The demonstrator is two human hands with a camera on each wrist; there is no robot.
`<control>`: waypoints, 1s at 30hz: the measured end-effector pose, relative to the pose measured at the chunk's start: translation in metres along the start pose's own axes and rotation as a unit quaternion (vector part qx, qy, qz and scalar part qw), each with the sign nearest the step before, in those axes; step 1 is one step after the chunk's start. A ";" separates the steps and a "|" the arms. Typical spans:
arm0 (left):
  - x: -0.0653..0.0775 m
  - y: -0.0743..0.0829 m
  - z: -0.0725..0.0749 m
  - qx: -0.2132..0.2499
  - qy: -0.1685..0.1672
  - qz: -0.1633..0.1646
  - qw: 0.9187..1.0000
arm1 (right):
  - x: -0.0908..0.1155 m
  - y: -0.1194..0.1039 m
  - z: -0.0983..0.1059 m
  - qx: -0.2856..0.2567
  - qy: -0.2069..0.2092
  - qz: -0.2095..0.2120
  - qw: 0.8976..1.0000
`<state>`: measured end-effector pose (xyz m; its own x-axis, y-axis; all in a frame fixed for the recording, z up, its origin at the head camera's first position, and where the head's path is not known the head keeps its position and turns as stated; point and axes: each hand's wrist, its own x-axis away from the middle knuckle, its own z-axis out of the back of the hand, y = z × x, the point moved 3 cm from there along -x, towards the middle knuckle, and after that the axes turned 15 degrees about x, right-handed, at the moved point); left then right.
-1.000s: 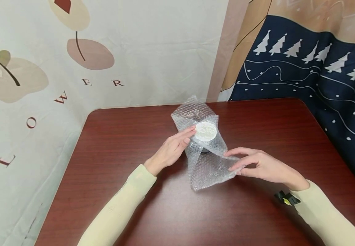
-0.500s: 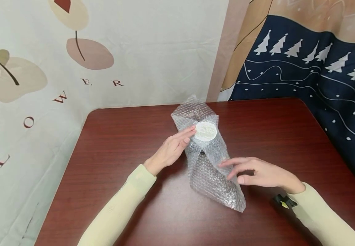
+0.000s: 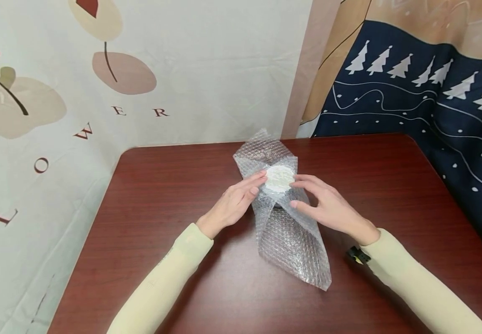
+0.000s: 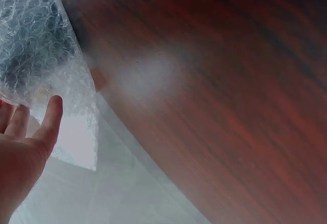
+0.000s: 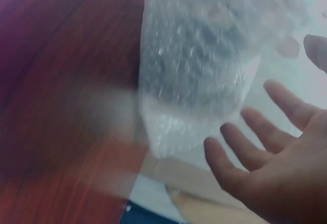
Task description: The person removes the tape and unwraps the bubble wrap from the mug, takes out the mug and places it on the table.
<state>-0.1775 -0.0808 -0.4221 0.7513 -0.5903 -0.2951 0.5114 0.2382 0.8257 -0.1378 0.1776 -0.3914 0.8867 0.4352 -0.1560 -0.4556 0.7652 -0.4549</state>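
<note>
On the table, a sheet of bubble wrap (image 3: 292,248) is folded about an upright thing with a round white top (image 3: 279,179). A dark part shows through the wrap in both wrist views; what kind of thing it is stays hidden. My left hand (image 3: 233,204) rests its extended fingers on the left side of the wrapped thing, beside the white top. In the left wrist view its fingertips touch the wrap (image 4: 36,40). My right hand (image 3: 334,204) is at the right side, fingers spread and lightly bent. Whether it touches the wrap (image 5: 194,60) I cannot tell.
One loose flap of the wrap stretches toward the near side of the reddish-brown table (image 3: 174,185), another toward its back edge. Behind stand a pale printed cloth (image 3: 215,69) and, at right, a dark blue cloth with white trees (image 3: 391,102).
My right hand has let go of the near flap, which now lies spread toward the front right. That hand has moved up and left to the wrapped thing. The left hand stays in place.
</note>
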 end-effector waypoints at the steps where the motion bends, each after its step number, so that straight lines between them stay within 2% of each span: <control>1: 0.000 0.000 0.000 0.000 0.000 0.001 1.000 | -0.003 -0.003 -0.002 0.009 -0.001 0.002 1.000; 8: 0.000 0.000 -0.001 0.001 -0.002 0.005 1.000 | -0.010 -0.016 -0.008 0.081 -0.023 -0.013 0.996; 14: 0.000 0.001 -0.001 0.000 -0.004 0.012 1.000 | -0.010 -0.019 -0.009 0.105 -0.021 -0.005 0.994; 19: 0.000 0.001 -0.002 -0.002 -0.001 0.011 1.000 | -0.009 -0.018 -0.009 0.100 -0.013 0.002 0.995; 25: -0.001 -0.001 -0.004 0.035 0.007 0.003 0.999 | -0.008 -0.012 -0.009 0.076 0.004 0.013 0.997; 30: -0.001 -0.003 -0.005 0.061 0.011 0.009 0.998 | -0.007 -0.008 -0.008 0.045 0.012 0.024 0.999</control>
<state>-0.1781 -0.0770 -0.4262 0.7703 -0.5687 -0.2887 0.4435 0.1524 0.8832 -0.1399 0.1647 -0.3938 0.8648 0.4618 -0.1971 -0.5019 0.7833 -0.3668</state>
